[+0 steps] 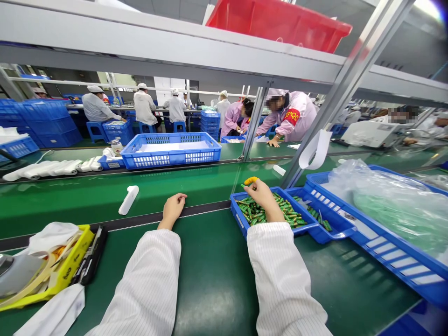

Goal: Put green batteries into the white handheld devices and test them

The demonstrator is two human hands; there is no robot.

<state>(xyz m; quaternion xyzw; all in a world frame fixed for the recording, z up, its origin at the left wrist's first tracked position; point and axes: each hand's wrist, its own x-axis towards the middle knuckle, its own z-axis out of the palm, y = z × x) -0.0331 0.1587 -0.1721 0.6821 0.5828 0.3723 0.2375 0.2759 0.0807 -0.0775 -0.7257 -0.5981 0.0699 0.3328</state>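
Note:
My right hand (262, 196) is over a blue tray (241, 223) heaped with small green batteries (255, 212) that have copper-coloured ends. Its fingers are pinched, and a green tip (242, 185) shows at them, seemingly one such battery. A yellow cover (251, 180) wraps one finger. My left hand (172, 208) rests at the dark edge between the bench and the green conveyor belt (210, 182), fingers curled together; whatever they hold, if anything, is hidden. On the belt to its left lies a white curved plastic housing (129, 199).
A smaller blue bin (329, 235) adjoins the tray, beside a large blue crate (395, 266) with plastic-wrapped goods. At left sits a yellow box (75, 261) of tape and tools. A metal post (315, 130) rises behind the tray. Co-workers (294, 112) are across the belt.

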